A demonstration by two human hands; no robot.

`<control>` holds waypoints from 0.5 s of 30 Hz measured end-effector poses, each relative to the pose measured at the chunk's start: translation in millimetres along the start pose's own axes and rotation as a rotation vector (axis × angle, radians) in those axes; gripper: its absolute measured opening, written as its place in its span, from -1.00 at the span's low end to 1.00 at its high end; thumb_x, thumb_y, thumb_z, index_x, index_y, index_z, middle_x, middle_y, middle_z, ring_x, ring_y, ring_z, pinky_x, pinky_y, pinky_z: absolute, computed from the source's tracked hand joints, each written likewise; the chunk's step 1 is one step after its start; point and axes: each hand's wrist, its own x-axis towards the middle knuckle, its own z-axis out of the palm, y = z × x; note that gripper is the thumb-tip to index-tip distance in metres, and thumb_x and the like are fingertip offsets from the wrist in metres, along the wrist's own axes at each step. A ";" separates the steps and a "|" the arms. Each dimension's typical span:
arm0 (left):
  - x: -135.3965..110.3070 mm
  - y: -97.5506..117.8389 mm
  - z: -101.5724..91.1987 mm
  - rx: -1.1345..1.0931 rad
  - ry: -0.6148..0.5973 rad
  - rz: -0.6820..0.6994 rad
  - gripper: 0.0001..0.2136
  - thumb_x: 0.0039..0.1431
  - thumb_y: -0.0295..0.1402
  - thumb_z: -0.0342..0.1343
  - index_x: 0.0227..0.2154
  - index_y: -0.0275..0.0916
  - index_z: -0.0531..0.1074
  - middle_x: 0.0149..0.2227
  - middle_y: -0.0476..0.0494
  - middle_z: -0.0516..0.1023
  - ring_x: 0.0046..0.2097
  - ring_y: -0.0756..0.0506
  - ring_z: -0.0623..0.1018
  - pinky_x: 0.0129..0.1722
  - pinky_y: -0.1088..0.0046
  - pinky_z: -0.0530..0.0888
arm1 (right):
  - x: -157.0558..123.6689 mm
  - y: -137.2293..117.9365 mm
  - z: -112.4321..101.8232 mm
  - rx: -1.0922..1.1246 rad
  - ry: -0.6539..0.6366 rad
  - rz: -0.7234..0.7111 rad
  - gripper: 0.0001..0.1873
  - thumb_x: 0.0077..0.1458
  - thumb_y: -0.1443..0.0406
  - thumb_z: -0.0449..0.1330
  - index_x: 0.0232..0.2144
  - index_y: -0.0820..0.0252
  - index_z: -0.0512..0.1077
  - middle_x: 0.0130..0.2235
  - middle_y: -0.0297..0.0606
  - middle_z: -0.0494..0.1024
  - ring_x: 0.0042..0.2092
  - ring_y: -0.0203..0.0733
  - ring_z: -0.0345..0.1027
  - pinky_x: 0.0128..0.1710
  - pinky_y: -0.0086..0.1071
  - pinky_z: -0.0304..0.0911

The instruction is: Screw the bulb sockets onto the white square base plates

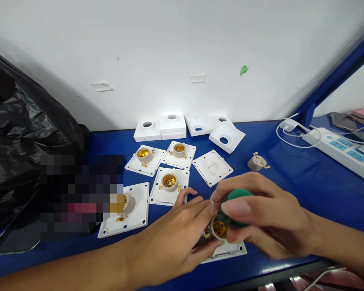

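My right hand (261,216) is closed round the green handle of a screwdriver (235,202), held upright over a lamp socket (218,228) with a brass inside. The socket sits on a white square base plate (227,250) near the front edge of the blue table (306,182). My left hand (176,238) lies against the socket and plate from the left, fingers bent round them, thumb touching the plate's left side.
Several white base plates with brass sockets (170,184) lie behind my hands, one bare plate (212,166), a loose socket (257,162), and white covers (172,126) by the wall. A power strip (342,151) with cables lies right. Black plastic bag (21,133) at left.
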 end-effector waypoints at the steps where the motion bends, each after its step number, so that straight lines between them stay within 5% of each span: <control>1: 0.0 -0.3 -0.1 0.005 -0.003 -0.008 -0.97 0.40 -0.38 0.12 -0.15 -0.17 0.42 -0.02 -0.13 0.55 0.04 -0.22 0.58 0.37 -0.04 0.21 | -0.4 -0.8 -0.8 -0.006 0.005 -0.035 -0.66 0.35 0.35 0.21 0.14 0.23 0.39 0.02 -0.20 0.60 -0.07 -0.32 0.55 -0.08 -0.54 0.52; 7: 0.8 -6.0 3.9 0.049 -0.022 0.008 -0.86 0.40 -0.35 0.12 -0.03 -0.19 0.39 -0.06 -0.16 0.57 -0.02 -0.20 0.57 0.36 -0.02 0.21 | -0.9 1.1 -1.1 -0.181 0.168 -0.019 -0.74 0.29 0.25 0.29 0.01 0.14 0.49 -0.23 -0.27 0.50 -0.28 -0.27 0.46 -0.26 -0.46 0.53; 12: -1.7 -5.2 6.5 0.026 -0.005 -0.014 -0.85 0.39 -0.36 0.18 -0.05 -0.19 0.39 -0.06 -0.15 0.57 0.00 -0.21 0.58 0.37 0.00 0.19 | 0.5 11.0 7.2 -0.045 0.157 -0.167 -0.46 0.37 0.39 0.13 0.34 0.29 0.22 0.07 -0.12 0.59 -0.03 -0.20 0.49 -0.07 -0.36 0.54; 15: -2.6 -4.3 6.3 0.025 0.002 -0.004 -0.87 0.38 -0.38 0.18 -0.06 -0.20 0.42 -0.06 -0.16 0.57 0.03 -0.22 0.58 0.36 0.00 0.21 | -4.4 13.6 10.3 -0.042 0.241 -0.086 -0.41 0.25 0.37 0.32 0.28 0.12 0.31 -0.08 -0.23 0.63 -0.15 -0.24 0.52 -0.19 -0.39 0.56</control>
